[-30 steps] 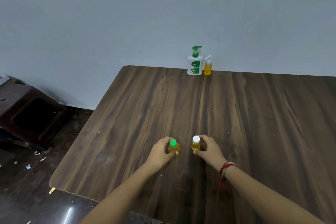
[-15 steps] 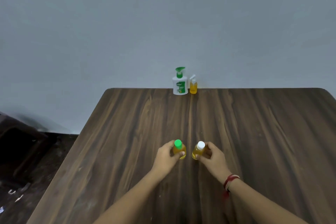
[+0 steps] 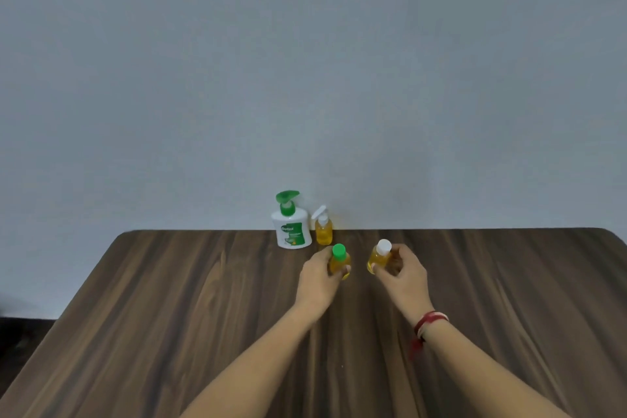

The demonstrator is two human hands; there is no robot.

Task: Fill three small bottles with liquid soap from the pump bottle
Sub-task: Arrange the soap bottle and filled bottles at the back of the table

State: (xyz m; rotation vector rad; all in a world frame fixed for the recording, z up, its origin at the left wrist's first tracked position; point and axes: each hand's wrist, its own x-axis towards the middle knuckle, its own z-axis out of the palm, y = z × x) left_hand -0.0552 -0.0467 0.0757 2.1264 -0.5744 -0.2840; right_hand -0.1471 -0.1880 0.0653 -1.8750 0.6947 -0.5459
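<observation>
On a dark wood surface (image 3: 169, 316), the left hand (image 3: 320, 276) grips a green-capped bottle (image 3: 339, 261) of yellow soap, the right hand (image 3: 403, 273) a white-capped bottle (image 3: 380, 256); beyond, the pump bottle (image 3: 291, 231) and a third small bottle (image 3: 324, 231) stand side by side at the grey wall (image 3: 305, 61)

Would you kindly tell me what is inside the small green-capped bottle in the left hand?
Through the clear wall of the green-capped bottle, amber-yellow liquid shows, reaching near the green cap. The left hand wraps its side, hiding part of the body.
</observation>
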